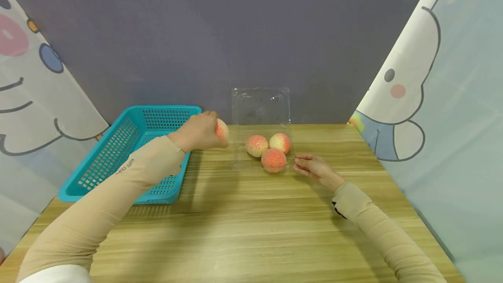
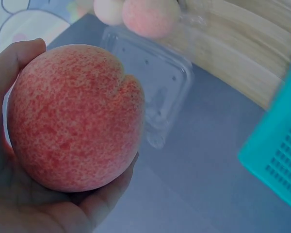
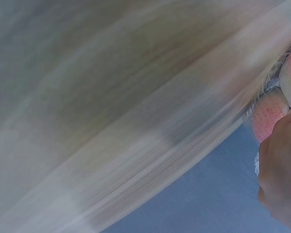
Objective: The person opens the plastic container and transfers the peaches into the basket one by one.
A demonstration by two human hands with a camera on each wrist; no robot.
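Observation:
In my left hand [image 1: 198,131] I hold a pinkish-red peach [image 2: 77,119], thumb and fingers curled round it, raised between the basket and the box. A clear plastic clamshell box [image 1: 261,110] stands with its lid up. Three more peaches lie in the box: one at left [image 1: 257,146], one at the back right [image 1: 280,143] and one in front [image 1: 273,160]. My right hand [image 1: 317,170] is at the box's right side, thumb and fingertips pinching its rim. The right wrist view shows this hand beside two of the peaches, with its fingertips hidden.
A turquoise perforated basket [image 1: 67,195] stands on the left of the wooden table [image 1: 251,226], partly covered by my left forearm. Behind the table rises a grey panel [image 1: 251,34]. Cartoon-print cloths hang at both sides.

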